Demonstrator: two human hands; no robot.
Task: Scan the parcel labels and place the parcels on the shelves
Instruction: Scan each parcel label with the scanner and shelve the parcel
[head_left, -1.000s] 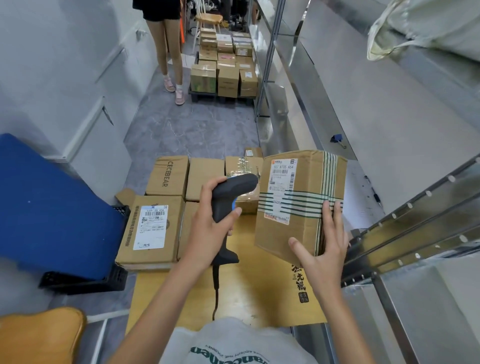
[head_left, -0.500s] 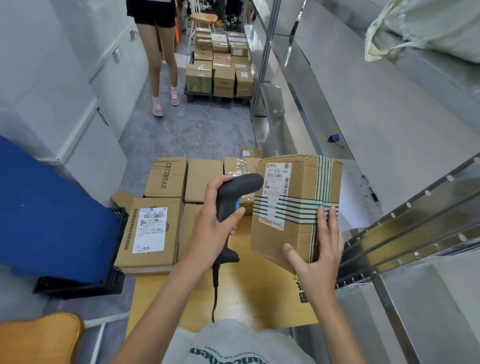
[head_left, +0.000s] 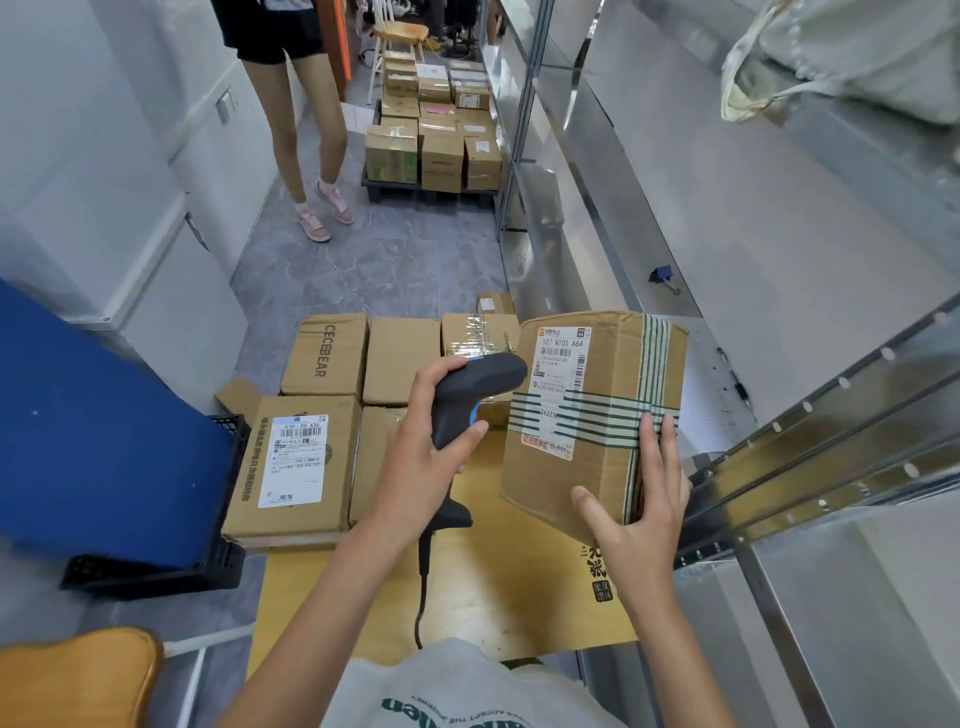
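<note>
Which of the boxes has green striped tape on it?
The box held up in the right hand, at the scanner. The other nearby boxes lie flat below, with clear tape or none.

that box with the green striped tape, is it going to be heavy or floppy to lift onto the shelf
Probably light for its size: the right hand alone holds the taped box up by one lower corner. Likely stiff, since its faces look flat and undented. The grip looks off-centre, so it may tip; the left hand is busy with the scanner.

Head camera looks forward and down, close over both hands.
</note>
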